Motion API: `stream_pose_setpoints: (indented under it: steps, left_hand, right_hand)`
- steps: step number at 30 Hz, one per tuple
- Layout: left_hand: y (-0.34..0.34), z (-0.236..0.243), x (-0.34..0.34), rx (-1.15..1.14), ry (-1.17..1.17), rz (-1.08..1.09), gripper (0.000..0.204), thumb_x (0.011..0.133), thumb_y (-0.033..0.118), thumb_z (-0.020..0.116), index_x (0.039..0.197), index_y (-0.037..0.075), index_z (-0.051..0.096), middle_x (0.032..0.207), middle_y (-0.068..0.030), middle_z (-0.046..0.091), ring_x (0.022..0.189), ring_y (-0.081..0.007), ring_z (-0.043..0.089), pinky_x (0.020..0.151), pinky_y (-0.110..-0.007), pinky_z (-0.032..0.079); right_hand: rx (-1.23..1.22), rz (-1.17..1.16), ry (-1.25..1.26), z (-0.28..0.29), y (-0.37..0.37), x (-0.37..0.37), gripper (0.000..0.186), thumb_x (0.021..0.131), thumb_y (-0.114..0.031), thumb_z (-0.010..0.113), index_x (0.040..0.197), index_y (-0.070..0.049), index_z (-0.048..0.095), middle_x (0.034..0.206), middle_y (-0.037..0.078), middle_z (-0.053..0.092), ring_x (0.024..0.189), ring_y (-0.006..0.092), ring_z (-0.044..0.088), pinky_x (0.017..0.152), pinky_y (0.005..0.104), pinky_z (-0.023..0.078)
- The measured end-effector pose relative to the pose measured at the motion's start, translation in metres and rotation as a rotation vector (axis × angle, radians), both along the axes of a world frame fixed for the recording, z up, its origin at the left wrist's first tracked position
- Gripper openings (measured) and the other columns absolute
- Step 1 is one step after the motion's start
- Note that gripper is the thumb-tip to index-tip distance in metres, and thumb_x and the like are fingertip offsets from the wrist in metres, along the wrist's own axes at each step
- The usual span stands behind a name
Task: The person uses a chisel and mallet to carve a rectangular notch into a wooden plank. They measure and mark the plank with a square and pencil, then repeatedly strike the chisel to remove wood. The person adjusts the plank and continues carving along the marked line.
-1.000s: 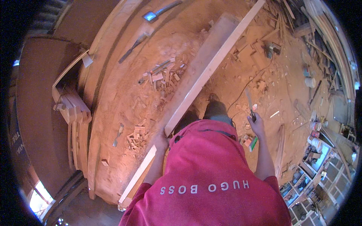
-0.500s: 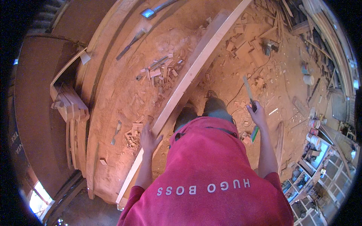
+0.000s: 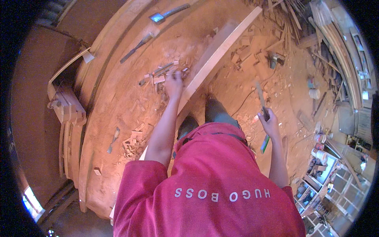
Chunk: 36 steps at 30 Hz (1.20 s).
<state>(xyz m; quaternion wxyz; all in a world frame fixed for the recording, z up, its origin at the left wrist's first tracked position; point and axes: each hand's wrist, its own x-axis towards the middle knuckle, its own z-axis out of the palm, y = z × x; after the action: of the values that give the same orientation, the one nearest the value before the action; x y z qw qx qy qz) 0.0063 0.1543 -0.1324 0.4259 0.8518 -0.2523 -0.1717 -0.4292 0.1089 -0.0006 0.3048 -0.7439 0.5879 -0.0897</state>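
One long, pale, straight-edged wooden beam (image 3: 223, 50) slants beside the left hand (image 3: 173, 83), blurred among small wood offcuts (image 3: 159, 79); whether it grips one, I cannot tell. The right hand (image 3: 271, 121) grasps a dark-handled, flat-bladed tool (image 3: 260, 94), best kept pointing off the legs (image 3: 219, 113). Sawdust coats the brown surface (image 3: 123, 91); the workshop is cluttered.

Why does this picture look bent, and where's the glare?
In the head view, fisheye distortion probably bows the long timber at left and corners go black; same head view, a lower-left patch glares white, a tool head up top shines bluish, the left hand looks slightly soft.
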Motion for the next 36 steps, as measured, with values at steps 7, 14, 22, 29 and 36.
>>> stream_pose_setpoints:
  steps: [7,14,22,29,36]
  left_hand:
    - [0.064,-0.022,0.021,-0.311,-0.084,0.107,0.031,0.097,0.025,0.057,0.114,0.001,0.068,0.106,-0.0134,0.07,0.095,-0.0259,0.066,0.084,-0.038,0.051]
    - [0.081,0.06,-0.062,-0.238,0.184,0.279,0.031,0.097,0.027,0.06,0.115,0.003,0.069,0.103,-0.0107,0.071,0.093,-0.0177,0.066,0.083,-0.031,0.05]
    - [-0.02,0.157,-0.072,-0.542,0.255,0.307,0.034,0.101,0.025,0.056,0.123,-0.001,0.06,0.108,-0.0081,0.069,0.094,-0.0179,0.066,0.082,-0.031,0.053]
    - [0.009,0.198,-0.011,-0.428,0.056,0.538,0.022,0.101,0.021,0.056,0.103,0.001,0.065,0.093,-0.0043,0.066,0.081,-0.0113,0.061,0.074,-0.029,0.052]
    - [0.072,0.114,0.06,-0.116,0.14,-0.019,0.034,0.095,0.009,0.049,0.125,-0.004,0.055,0.091,-0.0067,0.065,0.081,-0.0157,0.061,0.075,-0.03,0.05]
  right_hand:
    - [-0.117,0.231,-0.005,0.025,-0.058,0.075,0.036,0.085,-0.031,0.074,0.106,-0.003,0.063,0.086,0.015,0.067,0.076,0.0315,0.066,0.068,0.0395,0.051]
    - [-0.269,0.743,0.047,0.035,-0.148,0.19,0.039,0.086,-0.038,0.07,0.109,-0.008,0.063,0.101,0.015,0.066,0.09,0.0356,0.066,0.077,0.0457,0.054]
    - [-0.226,1.153,-0.127,0.066,-0.155,0.325,0.048,0.082,-0.041,0.073,0.115,-0.007,0.062,0.103,0.015,0.064,0.092,0.0353,0.066,0.074,0.0476,0.054]
    - [0.072,1.108,-0.534,0.076,-0.135,0.328,0.051,0.081,-0.04,0.076,0.116,-0.004,0.066,0.108,0.018,0.067,0.098,0.0319,0.067,0.081,0.0412,0.054]
    - [0.346,0.426,-0.35,-0.04,-0.13,0.253,0.042,0.092,-0.038,0.065,0.115,-0.003,0.066,0.104,0.015,0.07,0.092,0.026,0.067,0.085,0.0359,0.052]
